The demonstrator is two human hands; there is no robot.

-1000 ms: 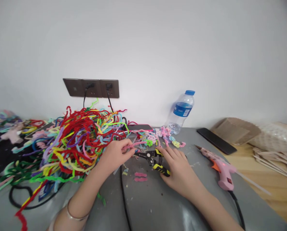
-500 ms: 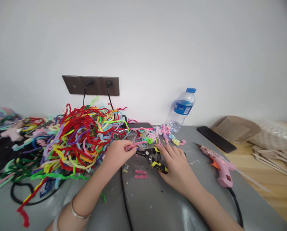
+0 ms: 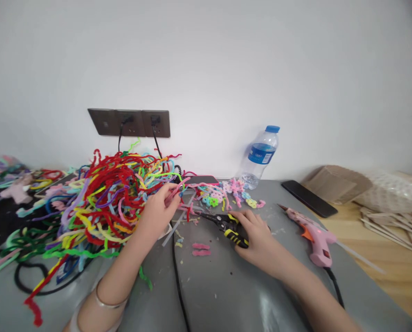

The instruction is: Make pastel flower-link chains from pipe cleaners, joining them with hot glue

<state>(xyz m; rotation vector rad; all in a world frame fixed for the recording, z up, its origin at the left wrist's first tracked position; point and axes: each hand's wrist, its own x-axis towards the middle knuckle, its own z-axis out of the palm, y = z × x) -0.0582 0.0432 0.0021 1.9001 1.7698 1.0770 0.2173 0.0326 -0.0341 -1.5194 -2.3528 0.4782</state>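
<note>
One water bottle (image 3: 260, 157), one glue gun (image 3: 313, 236), two phones (image 3: 308, 198)

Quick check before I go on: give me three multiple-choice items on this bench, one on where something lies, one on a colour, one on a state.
1. Where does the glue gun lie?
A. right of the right hand
B. under the pipe cleaner pile
C. behind the bottle

2. What colour is the bottle's cap?
A. red
B. blue
C. white

3. What is the left hand doing?
A. resting flat and empty
B. pinching a pink pipe cleaner
C. holding the phone

Answers:
1 A: it lies on the grey mat past that hand.
2 B: the cap is blue.
3 B: its fingers close on a pink strand by the pile.
</note>
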